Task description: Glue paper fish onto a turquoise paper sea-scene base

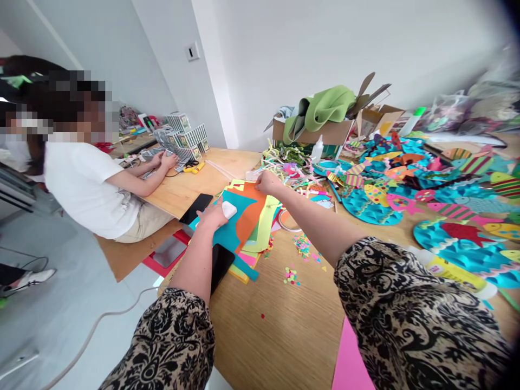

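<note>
My left hand (213, 216) is over a blue sheet of paper (221, 234), with the little finger stretched out to the side. Between its thumb and index finger sits a small white rounded object (229, 209), its kind unclear. My right hand (268, 183) pinches the far edge of an orange sheet (252, 211), the fingertips partly hidden. Blue and orange lie on a stack with yellow-green paper (260, 238) and other coloured sheets. A black phone (221, 265) lies near the stack, and another dark flat device (197, 208) is beyond my left hand.
Paper confetti (291, 275) dots the wooden table (280, 336). Blue plates (369, 206) with paper fish, a glue bottle (459, 273) and pink paper (351, 357) are on the right. Behind stands a box (311, 132) of green felt. A person (89, 179) sits at the left.
</note>
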Available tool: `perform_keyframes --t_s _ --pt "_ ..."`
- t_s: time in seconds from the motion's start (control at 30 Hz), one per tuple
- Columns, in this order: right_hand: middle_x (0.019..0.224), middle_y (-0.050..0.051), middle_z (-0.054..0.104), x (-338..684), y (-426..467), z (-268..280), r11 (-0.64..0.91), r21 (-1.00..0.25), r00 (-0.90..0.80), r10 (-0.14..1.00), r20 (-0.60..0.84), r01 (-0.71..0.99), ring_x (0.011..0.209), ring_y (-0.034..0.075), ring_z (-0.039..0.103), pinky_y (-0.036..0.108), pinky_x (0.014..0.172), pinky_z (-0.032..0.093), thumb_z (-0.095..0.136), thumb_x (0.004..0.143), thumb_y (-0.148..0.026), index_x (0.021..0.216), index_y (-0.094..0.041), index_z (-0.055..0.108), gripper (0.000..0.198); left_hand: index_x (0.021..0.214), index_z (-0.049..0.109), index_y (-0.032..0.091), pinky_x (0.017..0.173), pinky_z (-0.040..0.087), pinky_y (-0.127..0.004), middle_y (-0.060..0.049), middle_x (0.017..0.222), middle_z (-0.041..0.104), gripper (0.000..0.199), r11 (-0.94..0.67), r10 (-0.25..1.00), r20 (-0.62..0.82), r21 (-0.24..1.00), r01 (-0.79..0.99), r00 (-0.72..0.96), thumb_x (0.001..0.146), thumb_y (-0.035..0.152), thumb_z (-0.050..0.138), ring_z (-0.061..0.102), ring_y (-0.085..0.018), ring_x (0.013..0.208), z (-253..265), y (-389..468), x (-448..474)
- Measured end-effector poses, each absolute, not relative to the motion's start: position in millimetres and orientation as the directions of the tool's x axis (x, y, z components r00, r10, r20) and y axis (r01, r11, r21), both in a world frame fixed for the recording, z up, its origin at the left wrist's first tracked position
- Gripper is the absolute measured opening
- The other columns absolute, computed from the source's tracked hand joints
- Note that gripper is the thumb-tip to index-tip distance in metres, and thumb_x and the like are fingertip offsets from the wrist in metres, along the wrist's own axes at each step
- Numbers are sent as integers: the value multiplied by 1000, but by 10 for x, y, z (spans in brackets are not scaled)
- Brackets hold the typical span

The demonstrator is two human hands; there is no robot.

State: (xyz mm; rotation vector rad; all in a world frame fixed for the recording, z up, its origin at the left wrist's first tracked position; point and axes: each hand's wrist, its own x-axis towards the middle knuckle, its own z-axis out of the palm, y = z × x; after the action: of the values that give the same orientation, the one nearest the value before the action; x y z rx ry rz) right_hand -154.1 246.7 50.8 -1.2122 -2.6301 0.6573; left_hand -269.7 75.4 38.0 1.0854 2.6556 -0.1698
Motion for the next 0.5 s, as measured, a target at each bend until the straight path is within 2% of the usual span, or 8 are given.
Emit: perform_keyframes --t_s 0.23,0.37,0.5 --pt "102 12 72 -1490 2522 422 557 -448 -643 764 -55 700 95 23 67 25 78 51 63 80 -16 98 -13 74 21 151 11 33 105 31 -56 -13 140 52 103 735 653 -260 -9 678 -711 68 26 72 48 -36 129 386 714 -2803" --pt "105 12 72 -1480 2548 389 553 -445 -642 764 -65 704 96 23 67 25 78 51 63 80 -16 100 -14 73 23 151 10 30 104 34 -56 -15 141 51 105 778 607 -248 -9 628 -755 67 27 72 48 -37 129 382 650 -2970" --pt "104 12 72 -1494 2562 354 558 -438 -643 763 -63 705 96 23 67 25 78 51 63 80 -18 99 -15 73 22 152 12 26 101 40 -46 -17 140 52 109 802 581 -229 -1 597 -781 64 32 76 53 -34 125 374 586 -3201"
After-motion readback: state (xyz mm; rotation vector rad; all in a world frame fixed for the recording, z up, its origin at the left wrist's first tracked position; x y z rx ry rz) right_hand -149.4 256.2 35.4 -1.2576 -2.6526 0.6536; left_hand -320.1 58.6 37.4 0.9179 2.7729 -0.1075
